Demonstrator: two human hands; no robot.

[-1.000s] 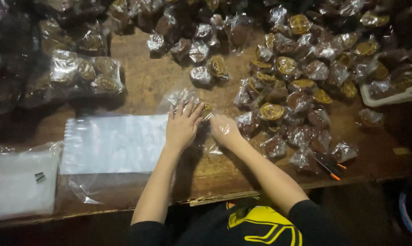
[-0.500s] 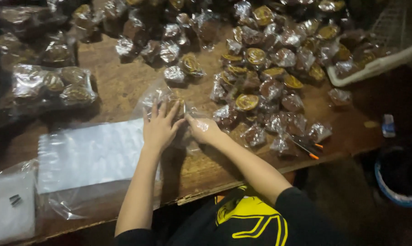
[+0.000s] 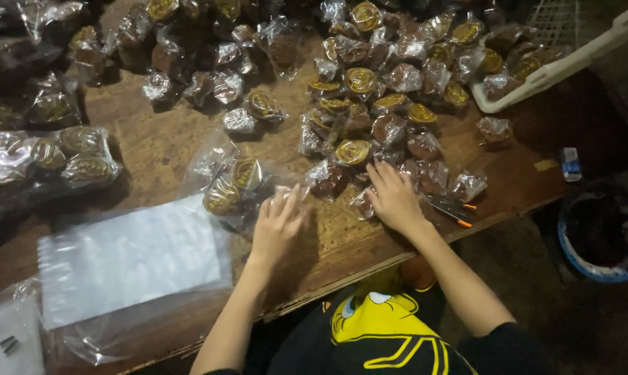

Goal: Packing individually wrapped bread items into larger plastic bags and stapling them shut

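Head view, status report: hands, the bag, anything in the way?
Left hand open at the mouth of the clear bag, two wrapped cakes inside. Right hand flat on wrapped cakes piled on the wooden table. Nothing blocking.

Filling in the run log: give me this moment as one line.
left hand: on clear bag holding two cakes | right hand: on wrapped cakes pile | surface: wooden table

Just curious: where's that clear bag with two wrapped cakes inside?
In the head view, the clear bag lies left of centre on the wooden table, at the left hand fingertips, just above the stack of flat bags.
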